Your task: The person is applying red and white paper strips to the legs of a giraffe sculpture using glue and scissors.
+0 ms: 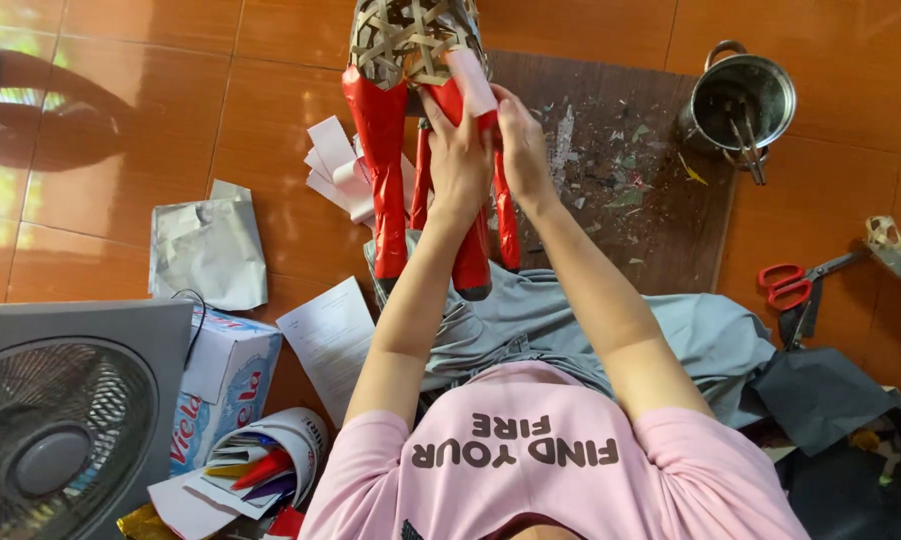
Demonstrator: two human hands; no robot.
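A woven bamboo frame [402,38] with several legs wrapped in shiny red paper [384,170] stands between my knees, over my grey trousers. My left hand [457,160] presses against one red leg near the frame's base. My right hand [521,145] holds a pale pink strip of paper [470,80] against the same leg, fingers closed round it. Both hands touch each other at the top of that leg.
A dark wooden board [660,215] strewn with paper scraps lies ahead right. A metal pot [742,100] with tools, red-handled scissors [792,282], silver foil sheet [208,248], white paper pieces [332,165], a printed sheet [332,335], a carton [225,385], a cup of coloured paper [270,462] and a fan [60,430] surround me.
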